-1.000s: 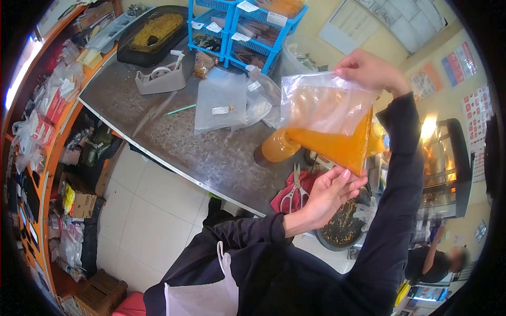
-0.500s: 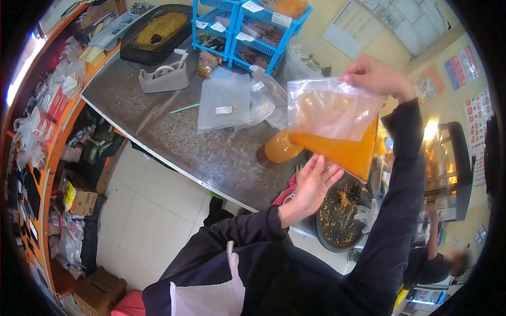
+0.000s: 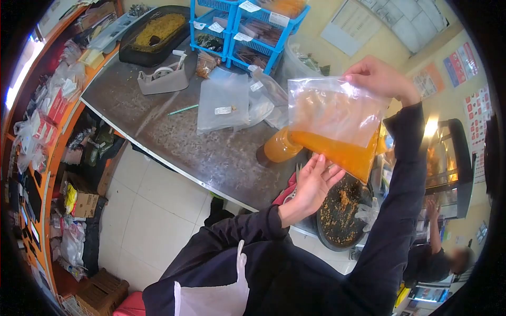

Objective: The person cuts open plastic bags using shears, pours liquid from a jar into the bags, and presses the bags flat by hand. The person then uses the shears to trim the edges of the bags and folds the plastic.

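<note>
My right hand (image 3: 377,78) pinches the top corner of a clear plastic bag (image 3: 337,108), held up over the table's right end. Orange liquid fills the bag's lower part, which hangs at a slant. Below it is my left hand (image 3: 312,185), palm up with fingers apart, its fingertips at the bag's lower edge. Just left of the bag, a bottle (image 3: 279,147) with orange contents stands on the dark table (image 3: 174,142). Scissors (image 3: 291,195) and a red cloth (image 3: 284,190) are beside my left hand, partly hidden by it.
Flat clear bags (image 3: 222,105), a green pen (image 3: 183,110), a tape dispenser (image 3: 163,79) and blue stacked baskets (image 3: 258,37) are on the table. A dark pan (image 3: 342,210) with crumbs is at right, a tray (image 3: 155,34) at back left. Another person (image 3: 429,263) is at lower right.
The orange liquid's upper edge sits lower at the bag's right side, and the bag has tilted slightly. My hands have barely moved. The other person's raised arm has shifted slightly.
</note>
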### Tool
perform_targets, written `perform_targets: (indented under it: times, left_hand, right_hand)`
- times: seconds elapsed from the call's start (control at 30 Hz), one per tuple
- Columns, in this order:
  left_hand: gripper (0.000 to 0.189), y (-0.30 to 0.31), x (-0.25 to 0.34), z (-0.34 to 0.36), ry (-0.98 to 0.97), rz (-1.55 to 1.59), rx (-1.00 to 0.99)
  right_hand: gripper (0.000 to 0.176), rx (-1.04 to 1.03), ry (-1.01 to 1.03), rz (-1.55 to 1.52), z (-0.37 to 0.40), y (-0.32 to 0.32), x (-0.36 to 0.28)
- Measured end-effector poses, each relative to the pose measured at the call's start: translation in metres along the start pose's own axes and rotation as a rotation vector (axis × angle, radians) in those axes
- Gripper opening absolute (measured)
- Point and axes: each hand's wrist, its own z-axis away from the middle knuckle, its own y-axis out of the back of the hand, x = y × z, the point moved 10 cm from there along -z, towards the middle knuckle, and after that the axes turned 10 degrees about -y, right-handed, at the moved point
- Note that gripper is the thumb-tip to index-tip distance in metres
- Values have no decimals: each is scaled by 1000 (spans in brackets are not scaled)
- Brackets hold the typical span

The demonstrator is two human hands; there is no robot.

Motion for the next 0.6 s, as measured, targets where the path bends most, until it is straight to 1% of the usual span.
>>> perform_targets:
  times: [0.47, 0.6]
  left_hand:
    - [24, -7, 2, 2, 3, 17, -31]
    - [25, -7, 2, 3, 7, 12, -29]
  right_hand:
    - [29, 21, -9, 13, 6, 4, -2]
    - [29, -3, -7, -6, 7, 2, -4]
